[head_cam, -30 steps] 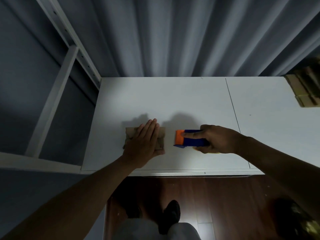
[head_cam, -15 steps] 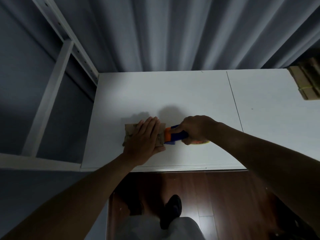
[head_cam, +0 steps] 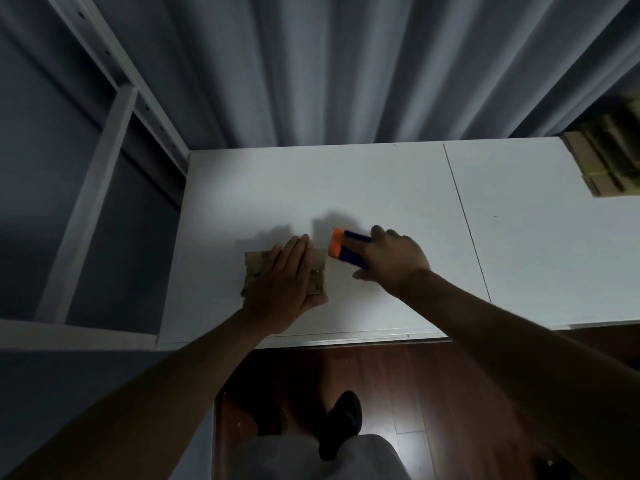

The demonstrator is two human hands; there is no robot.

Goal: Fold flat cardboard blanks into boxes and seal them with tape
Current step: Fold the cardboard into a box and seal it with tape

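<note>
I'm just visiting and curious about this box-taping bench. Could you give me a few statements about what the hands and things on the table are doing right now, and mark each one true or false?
1. The left hand lies flat with straight fingers on the small cardboard box. True.
2. The right hand is empty. False: it grips a blue and orange tape dispenser.
3. The dispenser's orange end points toward the box. True.
4. The dispenser sits on top of the box. False: it is beside the box, to its right, over the white table.
5. A stack of cardboard lies at the table's far right. True.
6. The box stands at the far edge of the table by the curtain. False: it is near the front edge.
</note>
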